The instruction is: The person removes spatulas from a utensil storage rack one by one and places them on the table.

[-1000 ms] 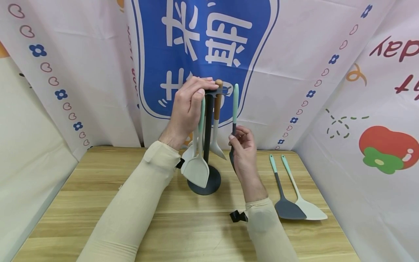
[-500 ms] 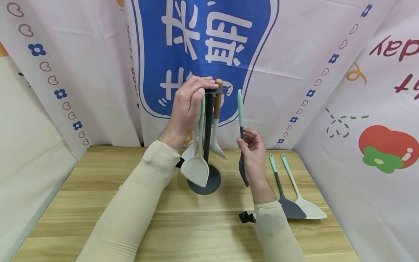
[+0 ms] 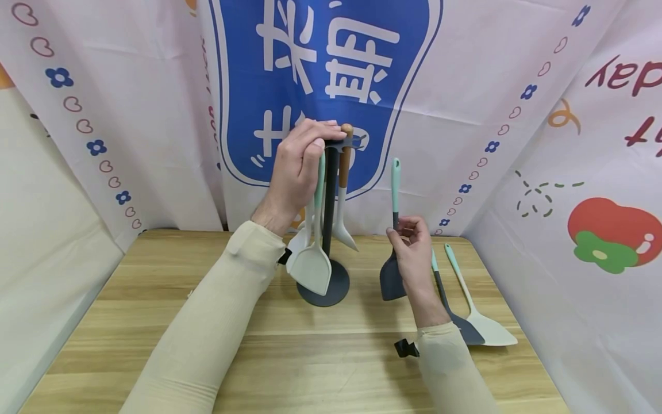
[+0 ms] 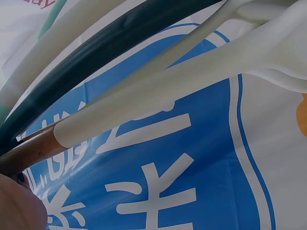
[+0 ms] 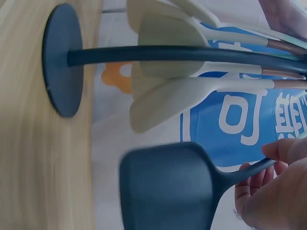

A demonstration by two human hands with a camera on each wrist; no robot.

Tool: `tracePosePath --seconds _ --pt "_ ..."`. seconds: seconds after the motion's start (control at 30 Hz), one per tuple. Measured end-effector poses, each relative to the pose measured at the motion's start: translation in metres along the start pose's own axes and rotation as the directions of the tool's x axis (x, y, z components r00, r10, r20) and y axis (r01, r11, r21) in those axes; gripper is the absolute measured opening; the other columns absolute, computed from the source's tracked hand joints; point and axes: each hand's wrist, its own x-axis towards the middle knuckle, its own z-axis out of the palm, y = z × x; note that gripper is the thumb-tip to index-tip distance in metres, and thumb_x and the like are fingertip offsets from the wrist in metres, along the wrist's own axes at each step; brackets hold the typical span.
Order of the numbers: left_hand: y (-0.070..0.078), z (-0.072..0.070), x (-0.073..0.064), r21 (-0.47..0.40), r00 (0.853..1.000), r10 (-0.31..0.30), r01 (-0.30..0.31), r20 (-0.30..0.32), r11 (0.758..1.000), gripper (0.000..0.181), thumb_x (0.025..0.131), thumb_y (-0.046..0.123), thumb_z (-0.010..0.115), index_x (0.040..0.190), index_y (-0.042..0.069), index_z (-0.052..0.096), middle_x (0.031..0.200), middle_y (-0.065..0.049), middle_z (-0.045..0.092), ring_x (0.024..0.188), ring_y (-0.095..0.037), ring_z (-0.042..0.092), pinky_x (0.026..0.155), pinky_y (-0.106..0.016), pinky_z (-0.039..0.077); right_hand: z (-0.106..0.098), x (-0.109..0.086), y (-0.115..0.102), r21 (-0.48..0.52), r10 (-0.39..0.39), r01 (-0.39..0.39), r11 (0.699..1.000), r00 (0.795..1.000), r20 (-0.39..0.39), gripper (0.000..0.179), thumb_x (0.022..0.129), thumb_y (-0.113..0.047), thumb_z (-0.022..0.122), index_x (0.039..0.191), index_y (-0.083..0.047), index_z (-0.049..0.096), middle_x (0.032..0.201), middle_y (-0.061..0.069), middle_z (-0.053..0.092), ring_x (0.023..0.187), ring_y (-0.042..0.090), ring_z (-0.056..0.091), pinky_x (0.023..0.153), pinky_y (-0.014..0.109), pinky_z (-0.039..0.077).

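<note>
My left hand rests on top of a black utensil stand, its fingers laid nearly straight over the hook ring. From the stand hang several pale utensils, among them a cream spatula with a mint handle and a white-and-brown-handled one behind the post. To the right of the stand my right hand pinches the dark shaft of a grey spatula, between thumb and fingers. That spatula is upright, mint handle up. Its broad blade hangs below the hand in the right wrist view.
Two more spatulas lie side by side on the right of the wooden table: a grey one, partly behind my right forearm, and a cream one. A printed cloth hangs right behind the table's back edge.
My right hand has moved right and slightly down, away from the stand, with the grey spatula, whose blade has turned from edge-on to face the head camera. The left hand stays put.
</note>
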Motion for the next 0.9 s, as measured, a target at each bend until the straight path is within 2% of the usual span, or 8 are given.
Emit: tracePosePath --seconds 0.27,0.47,0.73,0.9 --pt "0.000 0.000 0.000 0.009 1.000 0.003 -0.003 0.003 1.000 0.053 0.117 0.024 0.039 0.132 0.004 0.086 0.143 -0.017 0.081 0.146 -0.034 0.072 0.133 -0.039 0.054 -0.017 0.000 0.009 -0.123 0.058 -0.057 0.991 0.998 0.007 0.024 0.112 0.002 0.072 0.132 -0.002 0.060 0.123 0.002 0.060 0.110 0.014 0.064 0.088 0.016 0.060" --pt "-0.001 0.000 0.000 0.008 1.000 0.001 -0.001 0.005 1.000 0.054 0.118 0.024 0.038 0.132 0.004 0.086 0.143 -0.017 0.081 0.146 -0.033 0.072 0.132 -0.037 0.054 -0.028 0.000 0.015 -0.198 0.063 -0.065 0.978 0.998 -0.014 0.025 0.111 0.003 0.073 0.132 0.005 0.060 0.121 0.004 0.060 0.103 0.009 0.065 0.081 0.015 0.060" --pt "-0.002 0.000 0.000 -0.007 1.000 0.010 -0.010 -0.005 1.000 0.053 0.118 0.023 0.039 0.131 0.004 0.087 0.141 -0.017 0.082 0.144 -0.032 0.074 0.132 -0.036 0.055 -0.043 0.000 0.024 -0.230 0.104 -0.106 0.967 0.994 -0.021 0.024 0.110 0.002 0.075 0.130 0.006 0.061 0.115 0.003 0.060 0.095 0.005 0.065 0.075 0.016 0.063" --pt "-0.001 0.000 0.000 -0.004 1.000 0.008 -0.008 -0.004 1.000 0.053 0.118 0.024 0.039 0.131 0.005 0.087 0.142 -0.016 0.082 0.145 -0.031 0.073 0.132 -0.035 0.054 -0.054 -0.001 0.027 -0.292 0.141 -0.135 0.947 0.990 -0.001 0.028 0.110 -0.001 0.076 0.134 0.004 0.063 0.118 0.004 0.061 0.093 0.003 0.066 0.075 0.016 0.062"
